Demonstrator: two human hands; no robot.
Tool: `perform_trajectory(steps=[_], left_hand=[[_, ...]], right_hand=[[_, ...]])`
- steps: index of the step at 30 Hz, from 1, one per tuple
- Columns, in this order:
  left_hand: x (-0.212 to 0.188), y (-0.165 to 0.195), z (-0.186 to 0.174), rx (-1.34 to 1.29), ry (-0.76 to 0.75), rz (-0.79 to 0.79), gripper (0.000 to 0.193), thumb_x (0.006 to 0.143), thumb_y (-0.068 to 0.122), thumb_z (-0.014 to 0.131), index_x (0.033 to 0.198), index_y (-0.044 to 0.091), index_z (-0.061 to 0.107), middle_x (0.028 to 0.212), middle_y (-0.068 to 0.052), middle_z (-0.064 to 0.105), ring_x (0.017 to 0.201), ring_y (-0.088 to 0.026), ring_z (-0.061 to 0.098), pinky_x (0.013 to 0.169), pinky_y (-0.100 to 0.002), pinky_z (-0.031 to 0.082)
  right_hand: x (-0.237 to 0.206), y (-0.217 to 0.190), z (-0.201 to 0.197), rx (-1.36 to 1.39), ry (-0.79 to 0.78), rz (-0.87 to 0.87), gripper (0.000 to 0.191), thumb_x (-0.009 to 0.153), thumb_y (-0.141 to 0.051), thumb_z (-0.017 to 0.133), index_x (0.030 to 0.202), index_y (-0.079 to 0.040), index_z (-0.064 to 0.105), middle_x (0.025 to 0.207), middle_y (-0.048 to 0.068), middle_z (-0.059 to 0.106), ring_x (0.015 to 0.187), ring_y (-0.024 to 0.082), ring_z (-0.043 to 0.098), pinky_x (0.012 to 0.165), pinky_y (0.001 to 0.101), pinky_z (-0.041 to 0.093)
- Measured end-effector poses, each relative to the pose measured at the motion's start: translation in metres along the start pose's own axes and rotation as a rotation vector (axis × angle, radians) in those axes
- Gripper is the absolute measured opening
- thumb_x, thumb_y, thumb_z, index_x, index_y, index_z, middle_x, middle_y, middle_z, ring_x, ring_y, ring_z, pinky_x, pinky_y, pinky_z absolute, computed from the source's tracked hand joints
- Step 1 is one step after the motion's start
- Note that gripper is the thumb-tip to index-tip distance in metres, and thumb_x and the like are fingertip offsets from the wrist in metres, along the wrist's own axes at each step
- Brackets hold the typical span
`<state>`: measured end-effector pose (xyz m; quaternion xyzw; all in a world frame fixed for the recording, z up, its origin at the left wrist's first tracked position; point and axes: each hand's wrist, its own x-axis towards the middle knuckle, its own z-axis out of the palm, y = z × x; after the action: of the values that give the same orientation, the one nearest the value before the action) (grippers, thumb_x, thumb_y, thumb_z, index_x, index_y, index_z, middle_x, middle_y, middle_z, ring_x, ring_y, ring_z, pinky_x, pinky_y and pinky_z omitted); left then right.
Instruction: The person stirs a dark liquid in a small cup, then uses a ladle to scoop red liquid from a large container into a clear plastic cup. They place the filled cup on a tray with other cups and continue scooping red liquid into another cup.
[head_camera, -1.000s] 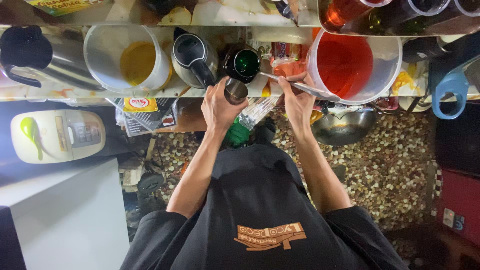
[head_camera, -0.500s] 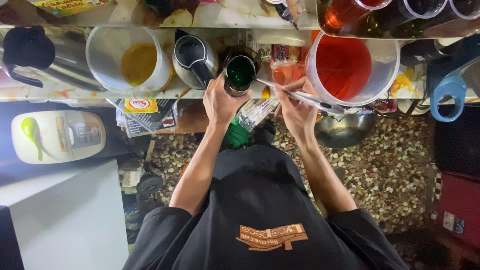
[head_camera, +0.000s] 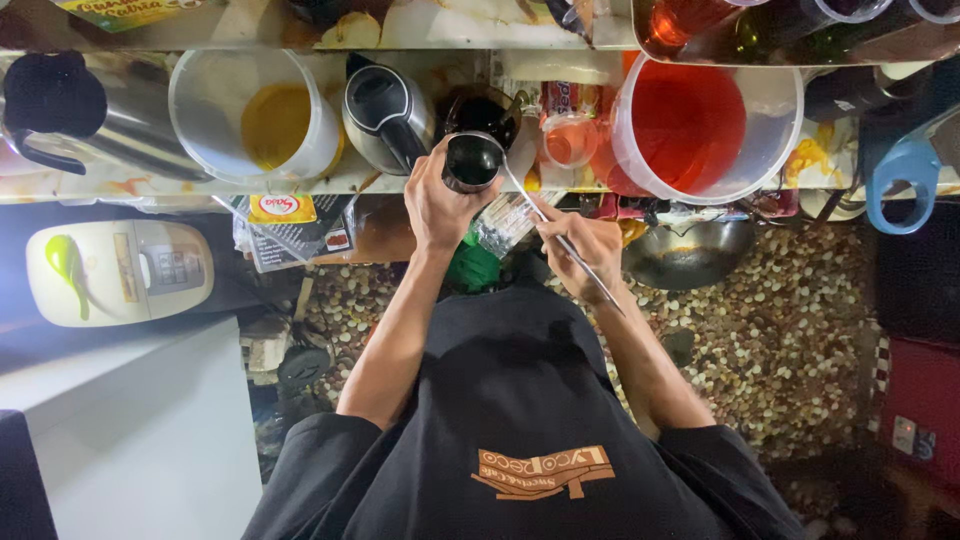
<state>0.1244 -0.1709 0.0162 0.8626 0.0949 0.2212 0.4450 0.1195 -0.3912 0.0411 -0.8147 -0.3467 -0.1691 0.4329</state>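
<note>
My left hand (head_camera: 438, 200) grips a small metal cup (head_camera: 472, 160) with dark liquid inside, held at the front edge of the counter (head_camera: 150, 185). My right hand (head_camera: 590, 252) holds a long metal spoon (head_camera: 545, 215) whose tip reaches the cup's rim. Just below the cup, between both hands, a clear ribbed glass (head_camera: 500, 222) shows, partly hidden.
On the counter stand a white bucket with yellow liquid (head_camera: 252, 118), a steel kettle (head_camera: 385, 112), a clear bucket of red liquid (head_camera: 705, 125) and a small plastic cup (head_camera: 572, 140). A metal bowl (head_camera: 690, 250) sits lower right, a white rice cooker (head_camera: 120, 270) at left. The floor is pebbled.
My left hand has brought the metal cup toward me from the counter. My right hand with the spoon dropped lower, and the spoon tip now meets the cup.
</note>
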Motion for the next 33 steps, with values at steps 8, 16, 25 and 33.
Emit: perform_trajectory(steps=[8, 16, 25, 33], left_hand=[[-0.009, -0.002, -0.001, -0.010, -0.015, -0.021, 0.070, 0.069, 0.034, 0.095, 0.128, 0.007, 0.067, 0.112, -0.009, 0.075, 0.103, -0.026, 0.072, 0.094, -0.037, 0.057], [-0.016, 0.000, -0.009, 0.024, -0.017, -0.025, 0.066, 0.068, 0.025, 0.096, 0.124, 0.008, 0.067, 0.110, -0.009, 0.075, 0.105, -0.028, 0.071, 0.093, -0.038, 0.057], [-0.025, -0.003, -0.015, 0.020, -0.002, -0.040, 0.064, 0.066, 0.024, 0.095, 0.121, 0.008, 0.067, 0.108, -0.009, 0.075, 0.101, -0.027, 0.072, 0.092, -0.037, 0.058], [-0.023, -0.001, -0.016, 0.009, -0.011, -0.040, 0.065, 0.065, 0.023, 0.095, 0.122, 0.008, 0.067, 0.110, -0.009, 0.075, 0.102, -0.027, 0.072, 0.092, -0.037, 0.057]], right_hand=[[0.005, 0.000, 0.007, 0.467, 0.346, 0.619, 0.018, 0.104, -0.010, 0.069, 0.097, -0.002, 0.054, 0.080, 0.017, 0.072, 0.051, 0.011, 0.066, 0.045, 0.0265, 0.053], [0.028, 0.036, 0.049, -0.014, 0.183, 0.187, 0.008, 0.097, -0.003, 0.074, 0.097, -0.001, 0.067, 0.071, 0.012, 0.066, 0.052, 0.017, 0.061, 0.046, 0.0329, 0.046], [0.037, 0.047, 0.054, -0.160, -0.027, 0.154, 0.010, 0.098, 0.001, 0.070, 0.095, -0.006, 0.065, 0.070, 0.009, 0.069, 0.057, 0.018, 0.065, 0.052, 0.0366, 0.050], [0.040, 0.046, 0.060, -0.170, -0.096, 0.183, 0.015, 0.094, 0.002, 0.071, 0.100, -0.007, 0.061, 0.079, 0.012, 0.071, 0.071, 0.032, 0.071, 0.059, 0.0416, 0.053]])
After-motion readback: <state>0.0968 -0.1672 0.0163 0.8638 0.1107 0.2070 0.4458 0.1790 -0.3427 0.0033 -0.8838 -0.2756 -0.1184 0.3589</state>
